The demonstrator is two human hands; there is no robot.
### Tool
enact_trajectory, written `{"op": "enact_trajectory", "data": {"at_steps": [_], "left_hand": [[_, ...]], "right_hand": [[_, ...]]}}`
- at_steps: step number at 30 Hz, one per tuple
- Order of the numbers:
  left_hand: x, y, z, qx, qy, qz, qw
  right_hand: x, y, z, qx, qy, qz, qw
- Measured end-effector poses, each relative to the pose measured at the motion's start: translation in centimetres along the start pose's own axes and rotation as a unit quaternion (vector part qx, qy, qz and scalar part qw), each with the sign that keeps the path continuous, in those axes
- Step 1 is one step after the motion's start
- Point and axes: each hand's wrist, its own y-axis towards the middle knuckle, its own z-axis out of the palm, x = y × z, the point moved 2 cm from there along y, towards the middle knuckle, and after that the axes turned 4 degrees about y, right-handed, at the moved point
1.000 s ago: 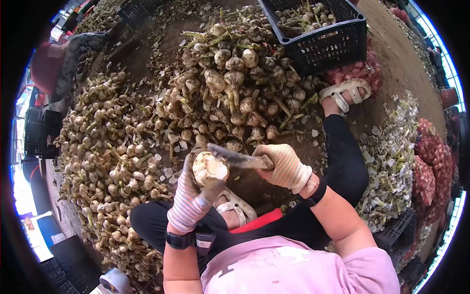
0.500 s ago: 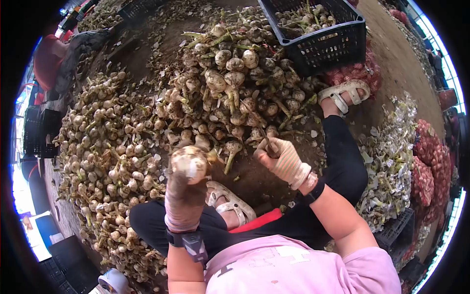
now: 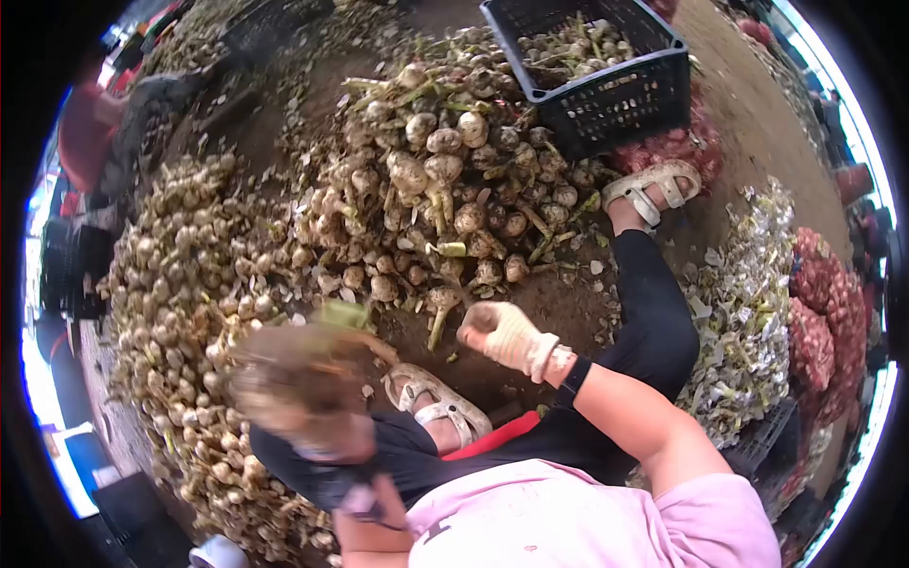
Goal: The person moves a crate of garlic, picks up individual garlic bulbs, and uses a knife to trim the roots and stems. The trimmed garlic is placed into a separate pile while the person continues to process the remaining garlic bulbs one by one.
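My left hand (image 3: pixel 298 383), in a dirty glove, is smeared by motion over the left-hand spread of garlic bulbs (image 3: pixel 227 331). A blurred pale-green piece of stem (image 3: pixel 347 316) shows just above it; whether the fingers grip it cannot be made out. In front of my body, my right hand (image 3: pixel 511 339) wears a whitish glove and is closed, with its fingers curled in. What lies inside that fist is hidden. Beyond both hands rises a heap of garlic bulbs with stems (image 3: pixel 445 170), one stemmed bulb (image 3: pixel 440 308) lying at its near edge.
A black plastic crate (image 3: pixel 606 95) holding garlic stands behind the heap, beside red net sacks (image 3: pixel 672 142). Pale peelings (image 3: pixel 743 322) and filled red nets (image 3: pixel 824 312) lie to the right. My sandalled feet (image 3: pixel 440 407) flank the ground ahead. Another person (image 3: pixel 90 133) sits at upper left.
My left hand has swung left and down, and the garlic bulb seen in it is no longer visible. My right hand has shifted slightly left and down; the dark thin tool in it no longer shows.
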Motion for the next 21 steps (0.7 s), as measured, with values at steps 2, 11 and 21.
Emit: {"op": "enact_trajectory", "data": {"at_steps": [2, 11, 21], "left_hand": [[-8.1, 1.5, 1.6, 0.002, -0.109, 0.033, 0.993], [9.5, 1.3, -15.5, -0.213, 0.705, -0.35, 0.579], [17.5, -4.2, -24.2, -0.114, 0.59, -0.398, 0.693]], "right_hand": [[2.7, -1.2, -1.0, -0.052, 0.054, -0.007, 0.997], [5.8, -1.9, -2.0, -0.059, 0.16, 0.062, 0.983], [5.0, -0.9, -3.3, -0.056, 0.1, -0.04, 0.993]]}}
